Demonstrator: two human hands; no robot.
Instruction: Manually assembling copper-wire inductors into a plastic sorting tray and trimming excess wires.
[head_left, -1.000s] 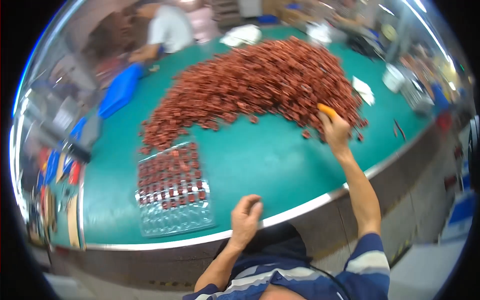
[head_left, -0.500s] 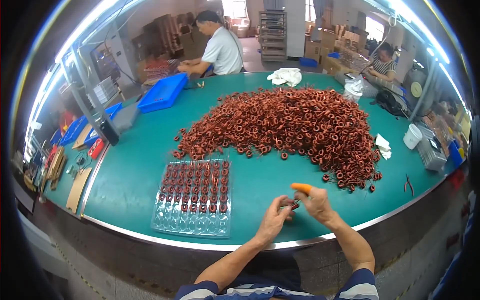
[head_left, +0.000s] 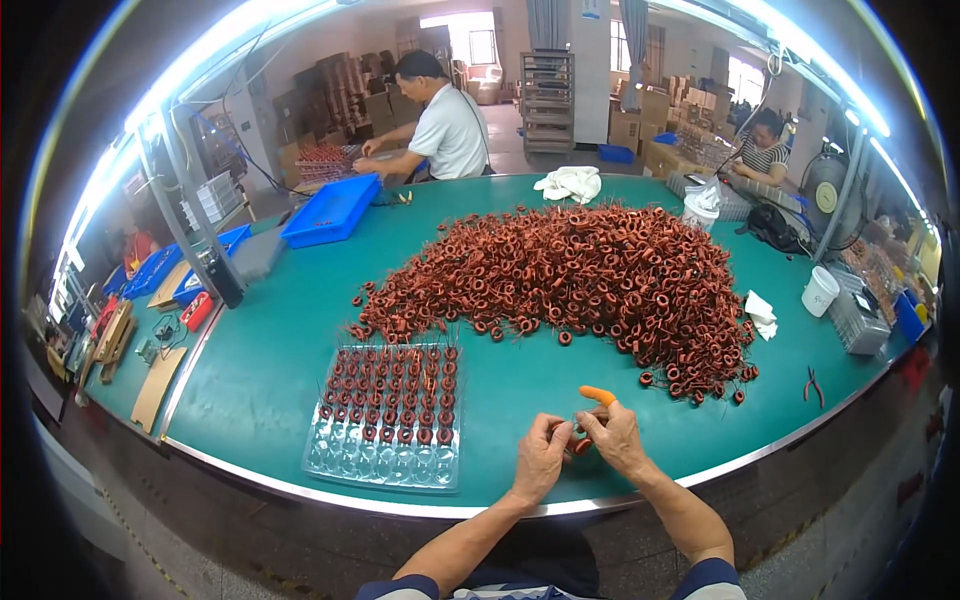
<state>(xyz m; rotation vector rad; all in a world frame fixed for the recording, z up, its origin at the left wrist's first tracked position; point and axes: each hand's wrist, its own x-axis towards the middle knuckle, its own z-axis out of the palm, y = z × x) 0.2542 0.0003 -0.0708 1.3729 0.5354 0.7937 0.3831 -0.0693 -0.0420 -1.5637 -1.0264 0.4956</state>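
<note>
Near the table's front edge, my left hand (head_left: pixel 541 456) and my right hand (head_left: pixel 614 440) meet with their fingertips pinched around one small copper-wound ring coil (head_left: pixel 580 447). The fingers partly cover it. An orange finger cover (head_left: pixel 598 396) sits on my right index finger, which points up and away. To the left of my hands lies a clear plastic tray (head_left: pixel 380 464) with round pockets. Rows of upright ring coils fill its far and middle pockets, while the nearest pockets hold none. Beyond my hands spreads a large heap of the same coils (head_left: pixel 580 270) with loose wire ends.
A blue bin (head_left: pixel 332 212) and a white cloth (head_left: pixel 568 184) lie along the far edge. Pliers (head_left: pixel 813 388), a crumpled white cloth (head_left: pixel 761 314) and a white cup (head_left: pixel 820 291) are on the right. A co-worker (head_left: pixel 447 125) stands across the table; another person (head_left: pixel 765 150) sits farther right.
My hands have come closer together around the coil, and the right one has turned slightly. The whole scene sits a little lower in view. The co-worker's arms have shifted.
</note>
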